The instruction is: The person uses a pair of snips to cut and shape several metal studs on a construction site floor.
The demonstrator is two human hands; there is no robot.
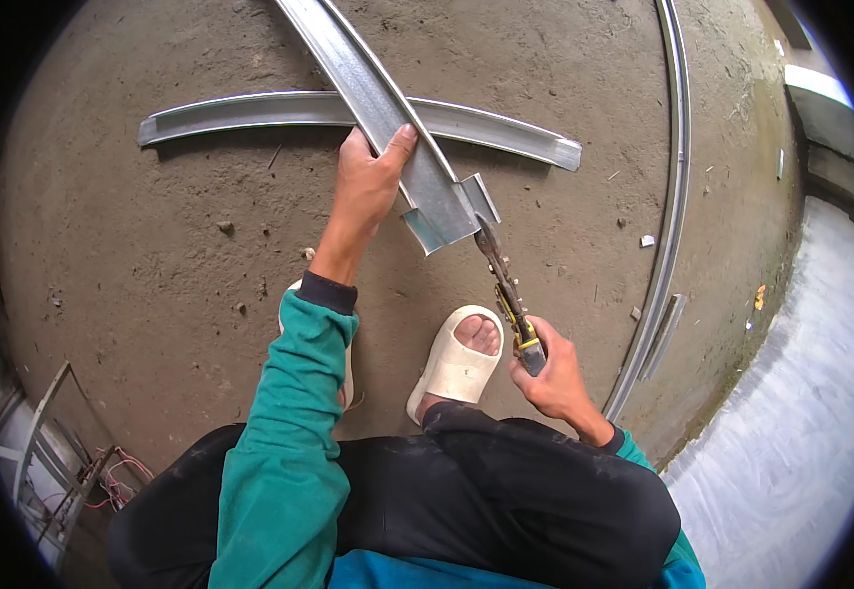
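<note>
My left hand [368, 177] is closed round a galvanized metal channel [366, 83], its thumb lying on the inner face. The channel slants from the top of the view down toward my feet. At its near end the two side flanges are cut and bent outward as tabs. My right hand [555, 373] grips the handles of tin snips [507, 294], dark with yellow marks. The tips of the snips touch the channel's near end, beside the right tab; whether the jaws are parted is too small to tell.
A second metal channel [240, 113] lies crosswise on the rough concrete floor [152, 245], under the held one. A long metal strip [680, 147] runs along the right, with a short offcut [665, 334] beside it. A metal frame [49, 422] with pinkish cords stands at lower left.
</note>
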